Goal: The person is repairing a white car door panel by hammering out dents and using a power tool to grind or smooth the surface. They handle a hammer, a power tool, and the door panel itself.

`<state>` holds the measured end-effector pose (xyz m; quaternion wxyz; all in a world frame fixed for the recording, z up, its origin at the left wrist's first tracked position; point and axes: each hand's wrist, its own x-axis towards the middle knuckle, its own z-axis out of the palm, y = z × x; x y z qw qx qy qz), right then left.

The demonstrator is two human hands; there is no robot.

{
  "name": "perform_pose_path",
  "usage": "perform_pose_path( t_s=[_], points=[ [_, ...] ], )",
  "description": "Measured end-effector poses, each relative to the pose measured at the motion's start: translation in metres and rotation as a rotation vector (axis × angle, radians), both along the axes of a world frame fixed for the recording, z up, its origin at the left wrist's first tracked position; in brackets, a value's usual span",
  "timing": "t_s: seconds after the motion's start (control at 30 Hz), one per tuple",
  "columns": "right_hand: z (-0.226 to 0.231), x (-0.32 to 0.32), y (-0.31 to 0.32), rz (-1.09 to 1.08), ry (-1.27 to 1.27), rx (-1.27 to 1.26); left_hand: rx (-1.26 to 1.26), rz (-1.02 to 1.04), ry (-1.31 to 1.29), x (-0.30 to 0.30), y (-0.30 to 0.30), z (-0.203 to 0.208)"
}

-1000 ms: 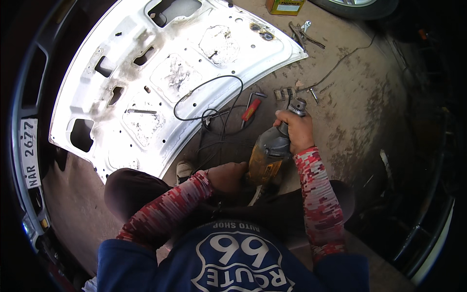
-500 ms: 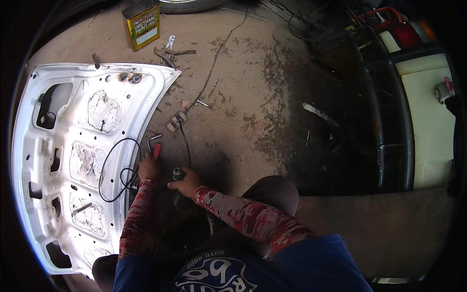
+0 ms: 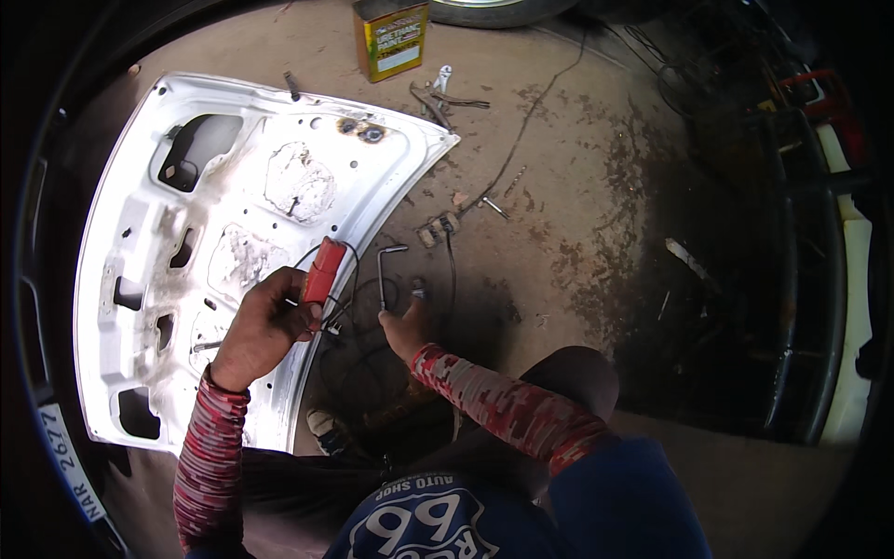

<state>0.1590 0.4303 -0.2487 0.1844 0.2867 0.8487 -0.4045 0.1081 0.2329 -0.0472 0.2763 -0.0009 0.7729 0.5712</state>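
My left hand (image 3: 261,326) is closed around a red block-shaped thing (image 3: 324,270), held above the right edge of a white car hood (image 3: 247,135). A thin black cable (image 3: 355,270) loops beside it across the hood's edge. Lower on the right, my right hand (image 3: 408,328) is closed on a dark tool with a round metallic end (image 3: 418,287); most of that tool is hidden by the hand and shadow. An L-shaped wrench (image 3: 381,270) lies between my hands, its lower end close to my right fingertips.
Beyond my hands are a power outlet block (image 3: 436,230) and a small metal socket tool (image 3: 495,208). Pliers (image 3: 438,101), an adjustable wrench (image 3: 444,76) and a yellow-green can (image 3: 391,47) stand or lie farther off. Dark vehicle bars (image 3: 792,279) are at the right.
My left hand has risen and moved left, lifting the red thing from the floor beside the hood. My right hand has moved forward and left. The whole view has shifted.
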Motion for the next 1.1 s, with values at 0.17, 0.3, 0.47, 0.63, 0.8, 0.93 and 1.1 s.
perform_pose_path(
  t_s=[0.17,0.3,0.47,0.63,0.8,0.93,1.1],
  points=[
    [0.135,-0.014,-0.029,-0.003,0.087,-1.195,0.186,0.202,-0.102,0.031,-0.011,0.03],
    [0.194,-0.011,-0.017,0.175,0.2,-1.271,0.211,0.126,-0.028,0.04,-0.007,0.017],
    [0.204,-0.003,-0.01,0.099,0.088,-1.139,-0.188,-0.059,0.303,0.045,-0.002,0.027],
    [0.199,0.001,-0.021,0.249,0.118,-1.07,-0.102,0.182,0.381,0.056,-0.008,0.042],
    [0.206,0.003,-0.014,0.445,0.215,-1.179,0.167,0.22,0.215,0.061,-0.007,0.044],
    [0.217,0.001,-0.002,0.51,0.169,-1.111,0.201,0.209,0.204,0.059,-0.005,0.05],
    [0.224,-0.001,0.005,0.523,0.108,-1.166,0.306,0.156,0.119,0.063,0.003,0.051]
  ],
)
